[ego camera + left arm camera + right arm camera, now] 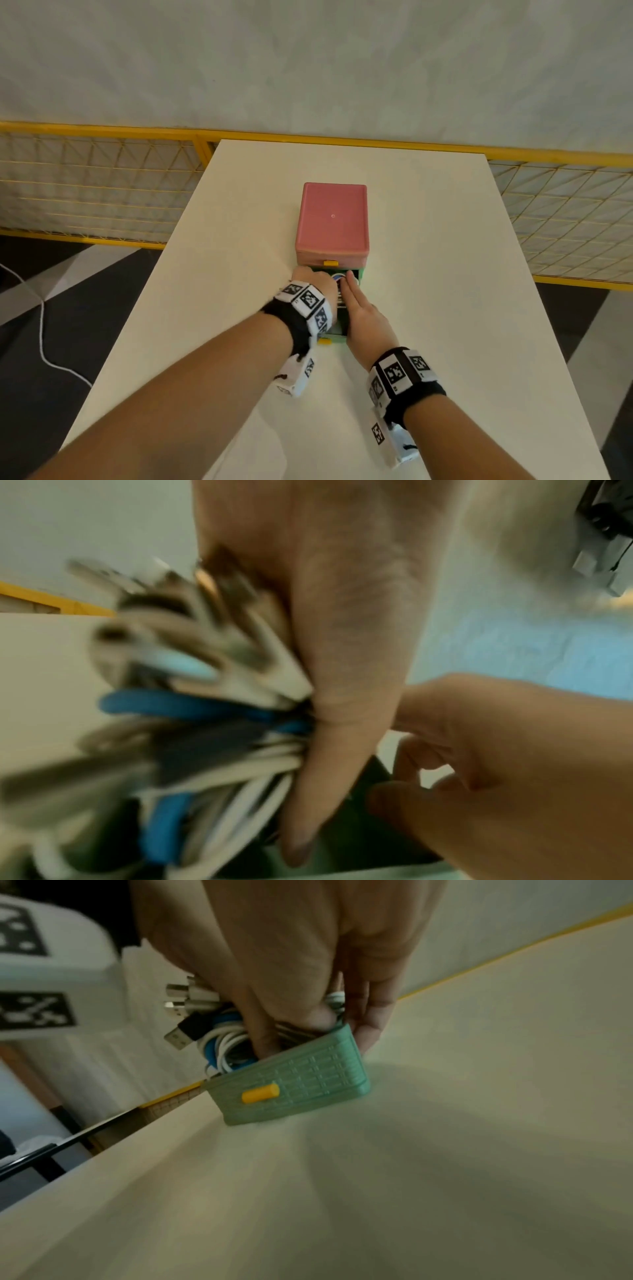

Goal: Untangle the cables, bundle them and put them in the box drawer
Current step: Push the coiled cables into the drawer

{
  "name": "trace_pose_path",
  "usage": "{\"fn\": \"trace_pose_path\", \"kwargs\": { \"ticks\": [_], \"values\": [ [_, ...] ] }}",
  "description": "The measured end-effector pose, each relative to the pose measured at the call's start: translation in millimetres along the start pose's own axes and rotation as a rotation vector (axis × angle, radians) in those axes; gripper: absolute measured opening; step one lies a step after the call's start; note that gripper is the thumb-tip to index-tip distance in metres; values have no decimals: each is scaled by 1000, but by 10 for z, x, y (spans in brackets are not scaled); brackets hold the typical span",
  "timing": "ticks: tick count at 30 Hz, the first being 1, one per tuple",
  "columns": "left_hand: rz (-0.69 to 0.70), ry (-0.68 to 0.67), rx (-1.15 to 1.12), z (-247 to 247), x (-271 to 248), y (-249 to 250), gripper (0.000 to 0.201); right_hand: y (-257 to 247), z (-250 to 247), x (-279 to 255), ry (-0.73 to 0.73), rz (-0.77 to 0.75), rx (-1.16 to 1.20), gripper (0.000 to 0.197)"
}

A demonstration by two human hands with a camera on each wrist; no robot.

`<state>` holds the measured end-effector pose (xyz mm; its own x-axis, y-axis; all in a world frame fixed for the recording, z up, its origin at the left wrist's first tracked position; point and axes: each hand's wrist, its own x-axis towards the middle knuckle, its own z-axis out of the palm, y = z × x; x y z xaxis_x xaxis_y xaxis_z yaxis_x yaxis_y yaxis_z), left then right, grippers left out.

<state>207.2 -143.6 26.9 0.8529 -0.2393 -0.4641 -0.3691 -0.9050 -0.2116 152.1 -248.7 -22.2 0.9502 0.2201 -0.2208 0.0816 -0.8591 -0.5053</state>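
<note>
Cables [219,1039], white, blue and black with their plugs bunched together, sit in the pulled-out green drawer [301,1088] at the near side of the box, and both hands are down on them. The left hand [313,281] reaches into the drawer from the left; its fingers are hidden among the bundle, so I cannot tell how they lie. The right hand [363,315] lies over the drawer's right side with fingers straight and close together, pressing the cables down, fingertips pointing toward the box. A small yellow handle [260,1093] sticks out of the drawer's near face. Above it sits the pink box [332,222], on a pale table [445,274]. Beyond the table's far edge runs a yellow mesh fence [102,185].
</note>
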Motion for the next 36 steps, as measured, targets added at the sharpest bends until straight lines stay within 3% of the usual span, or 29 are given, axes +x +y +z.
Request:
{"fn": "trace_pose_path", "kwargs": {
  "ticks": [3, 13, 16, 18, 22, 25, 27, 30, 32, 34, 36],
  "values": [
    [-44, -33, 25, 23, -38, -17, 30, -34, -28, 79, -101, 34, -55, 75],
    [-129, -51, -45, 88, -15, 131, 32, -79, -7, 106, -114, 43, -172, 78],
    [-124, 23, -267, 103, -59, -10, 64, -85, -71, 176, -160, 73, -130, 82],
    [-137, 46, -289, 128, -102, -24, 78, -83, -91, 201, -175, 75, -123, 83],
    [-95, 67, -54, 174, -92, 105, 66, -99, -81, 180, -165, 54, -193, 83],
    [-119, 73, -62, 131, -118, 117, 52, -125, -65, 124, -137, 31, -278, 81],
    [-129, 58, -161, 121, -131, 72, 55, -133, -71, 95, -129, 20, -285, 81],
    [-44, 33, -307, 131, -180, -42, 78, -127, -75, 79, -143, 14, -271, 82],
    [-9, 34, -280, 140, -209, -59, 84, -109, -61, 71, -143, 3, -277, 83],
    [-67, 26, -244, 175, -204, -22, 82, -103, -45, 59, -137, -10, -277, 84],
    [-95, 56, -220, 223, -164, 30, 66, -105, -32, 47, -136, -14, -290, 85]
  ]
}}
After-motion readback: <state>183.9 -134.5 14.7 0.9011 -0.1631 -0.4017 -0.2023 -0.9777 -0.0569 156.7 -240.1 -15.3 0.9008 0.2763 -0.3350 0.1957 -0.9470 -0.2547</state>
